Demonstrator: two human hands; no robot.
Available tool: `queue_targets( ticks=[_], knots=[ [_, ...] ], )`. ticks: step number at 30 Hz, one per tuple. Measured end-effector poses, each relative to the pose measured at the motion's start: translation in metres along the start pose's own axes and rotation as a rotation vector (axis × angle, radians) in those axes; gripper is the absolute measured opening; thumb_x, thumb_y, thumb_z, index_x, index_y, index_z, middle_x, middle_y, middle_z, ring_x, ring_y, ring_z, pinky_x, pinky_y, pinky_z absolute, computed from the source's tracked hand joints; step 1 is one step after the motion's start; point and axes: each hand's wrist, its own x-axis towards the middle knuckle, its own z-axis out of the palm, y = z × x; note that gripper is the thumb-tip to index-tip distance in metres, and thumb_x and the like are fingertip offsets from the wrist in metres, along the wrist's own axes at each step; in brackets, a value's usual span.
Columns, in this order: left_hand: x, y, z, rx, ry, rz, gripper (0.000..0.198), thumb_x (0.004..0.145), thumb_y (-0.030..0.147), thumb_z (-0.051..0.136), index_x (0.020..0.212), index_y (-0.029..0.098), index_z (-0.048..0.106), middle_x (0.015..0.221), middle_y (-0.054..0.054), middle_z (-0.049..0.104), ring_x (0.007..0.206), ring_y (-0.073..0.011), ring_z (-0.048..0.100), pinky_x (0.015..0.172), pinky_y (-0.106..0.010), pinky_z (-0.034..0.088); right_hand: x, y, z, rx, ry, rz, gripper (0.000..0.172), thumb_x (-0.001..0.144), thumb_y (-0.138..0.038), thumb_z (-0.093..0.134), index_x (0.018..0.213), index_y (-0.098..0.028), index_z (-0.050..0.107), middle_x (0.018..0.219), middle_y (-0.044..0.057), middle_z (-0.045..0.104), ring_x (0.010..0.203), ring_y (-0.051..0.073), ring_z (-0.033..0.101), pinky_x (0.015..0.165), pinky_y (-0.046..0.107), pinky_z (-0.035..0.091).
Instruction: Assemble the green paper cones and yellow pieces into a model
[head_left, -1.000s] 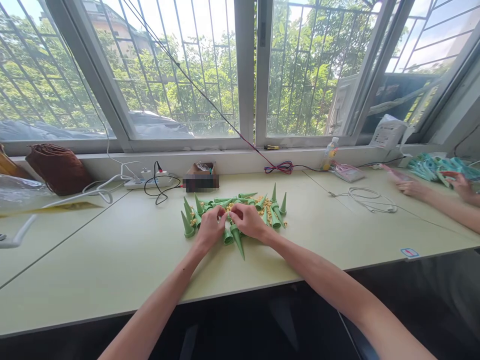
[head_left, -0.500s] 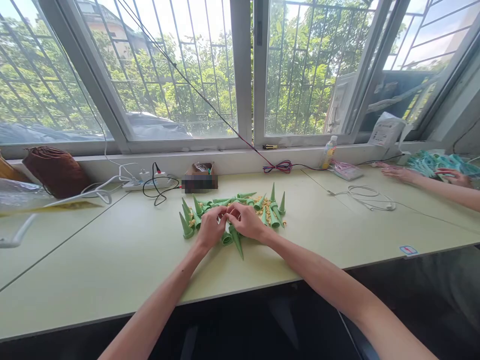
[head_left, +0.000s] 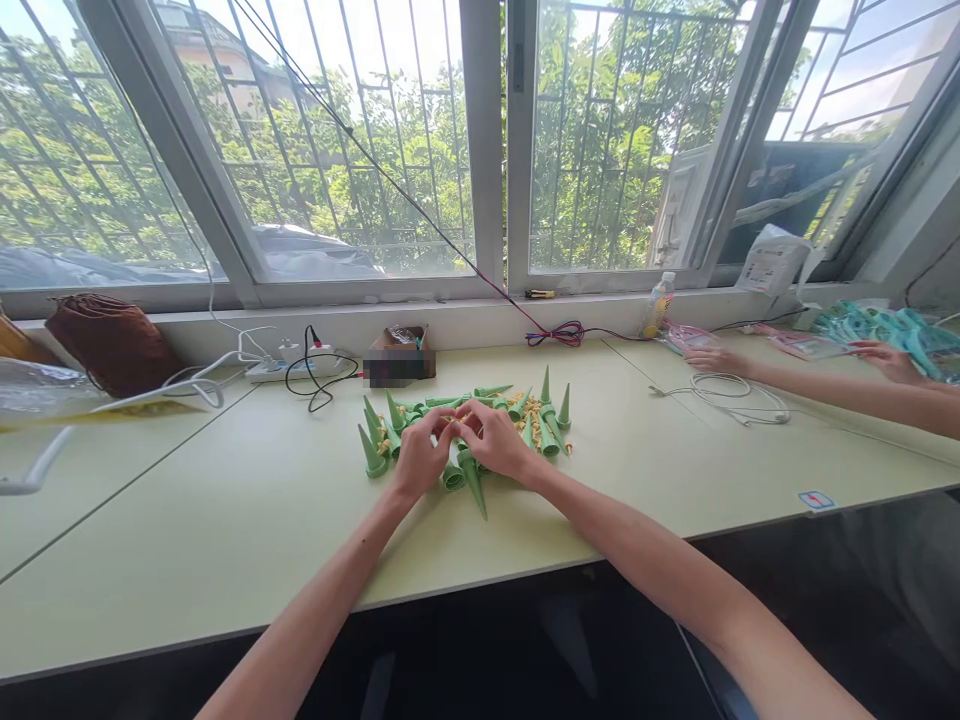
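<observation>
My left hand (head_left: 424, 452) and my right hand (head_left: 491, 438) meet over the middle of the table, fingertips pinched together. Whatever sits between them is too small to make out. Around and behind them lie several green plastic cones (head_left: 373, 455), some upright, some on their sides. One cone (head_left: 473, 485) points toward me just below my right hand, beside an open-ended green piece (head_left: 453, 476). Small yellowish pieces (head_left: 535, 418) are heaped among the cones, partly hidden by my hands.
A co-worker's hand (head_left: 716, 362) reaches in from the right near a coiled white cable (head_left: 739, 390) and pink plastic packets (head_left: 802, 345). Along the window stand a bottle (head_left: 657, 306), a small box (head_left: 409, 350) and a power strip (head_left: 292, 362). Teal items (head_left: 889, 335) lie far right.
My hands stay almost in place, still pinched together. The co-worker's near hand has moved left to the pink packet by the bottle, and the white cable has shifted slightly.
</observation>
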Motion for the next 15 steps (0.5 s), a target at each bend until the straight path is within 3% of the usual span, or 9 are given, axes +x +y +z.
queue_targets(
  ticks=[15],
  knots=[
    [-0.0002, 0.0005, -0.0012, -0.006, 0.019, -0.001, 0.022, 0.091, 0.032, 0.048, 0.098, 0.018, 0.064, 0.073, -0.002, 0.071, 0.065, -0.0164, 0.064, 0.067, -0.028, 0.049, 0.0005, 0.0052, 0.0022, 0.017, -0.006, -0.023, 0.012, 0.09, -0.02, 0.052, 0.1, -0.017, 0.059, 0.08, 0.003, 0.07, 0.07, 0.014, 0.064, 0.066, 0.024, 0.046]
  ],
)
